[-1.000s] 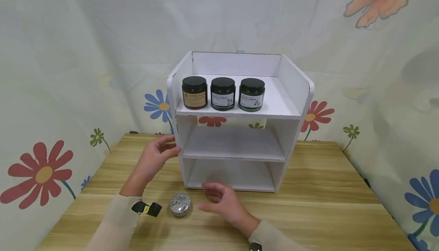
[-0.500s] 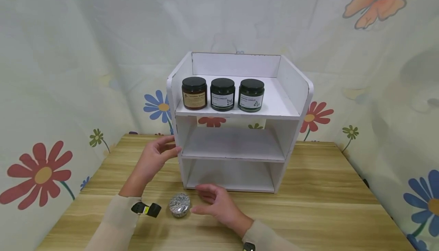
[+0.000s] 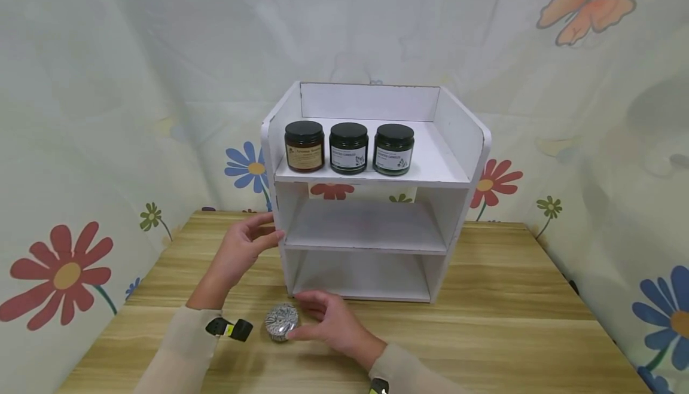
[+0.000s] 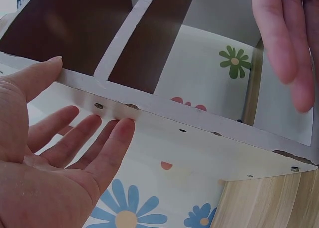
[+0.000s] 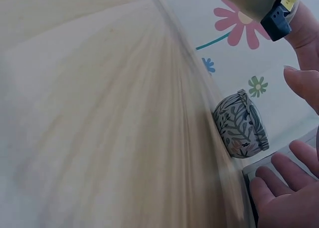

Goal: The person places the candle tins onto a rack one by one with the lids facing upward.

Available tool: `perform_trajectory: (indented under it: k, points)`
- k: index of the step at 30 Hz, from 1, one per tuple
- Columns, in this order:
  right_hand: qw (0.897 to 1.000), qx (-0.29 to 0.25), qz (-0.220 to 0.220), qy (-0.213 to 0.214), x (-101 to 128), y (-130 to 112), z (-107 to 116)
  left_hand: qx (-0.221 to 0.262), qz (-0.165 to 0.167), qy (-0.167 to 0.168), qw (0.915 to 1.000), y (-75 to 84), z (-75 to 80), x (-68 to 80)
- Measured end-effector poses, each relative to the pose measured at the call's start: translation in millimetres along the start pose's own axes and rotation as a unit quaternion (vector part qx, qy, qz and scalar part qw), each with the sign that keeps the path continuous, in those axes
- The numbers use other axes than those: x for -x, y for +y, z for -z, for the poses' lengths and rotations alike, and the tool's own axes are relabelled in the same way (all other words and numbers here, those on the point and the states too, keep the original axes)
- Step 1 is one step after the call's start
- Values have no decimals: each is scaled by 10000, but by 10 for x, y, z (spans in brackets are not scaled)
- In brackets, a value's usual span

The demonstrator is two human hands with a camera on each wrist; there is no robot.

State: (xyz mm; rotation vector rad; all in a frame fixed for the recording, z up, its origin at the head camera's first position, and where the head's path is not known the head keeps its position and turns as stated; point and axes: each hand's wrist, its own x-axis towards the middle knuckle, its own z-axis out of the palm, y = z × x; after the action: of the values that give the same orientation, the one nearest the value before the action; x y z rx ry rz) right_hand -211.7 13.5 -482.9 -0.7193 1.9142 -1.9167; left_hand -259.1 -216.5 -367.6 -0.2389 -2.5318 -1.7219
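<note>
A small round tin [image 3: 281,322] with a dark leaf pattern stands on the table in front of the white shelf unit [image 3: 371,244]. My right hand [image 3: 331,325] is just right of it, fingers spread and thumb by its near right edge; whether the thumb touches is unclear. In the right wrist view, a gap shows between the tin [image 5: 240,125] and the fingers. My left hand [image 3: 242,250] rests against the shelf's left side panel. In the left wrist view, its thumb lies on the panel's front edge and its fingertips against the outer face.
Three dark-lidded candle jars, one amber jar [image 3: 304,149] and two dark green jars [image 3: 348,150], line the front of the top shelf. Below are two more shelf levels. The wooden table [image 3: 500,322] is bordered by a flower-printed cloth backdrop [image 3: 161,83].
My right hand has moved left, towards the tin. The left hand has stayed at the shelf's side, and the tin and jars have not moved.
</note>
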Motion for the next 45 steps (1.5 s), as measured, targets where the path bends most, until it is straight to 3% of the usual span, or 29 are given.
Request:
perform_trajectory:
  k: [6, 34, 45]
  points:
    - [9997, 141, -177, -77, -42, 13, -50, -5, -4, 8, 10000, -15, 4, -5]
    - [9924, 1203, -255, -103, -185, 52, -172, 36, -15, -55, 10000, -24, 4, -21]
    - [9904, 1359, -242, 2, -192, 68, -191, 42, -11, -44, 10000, -14, 0, -12]
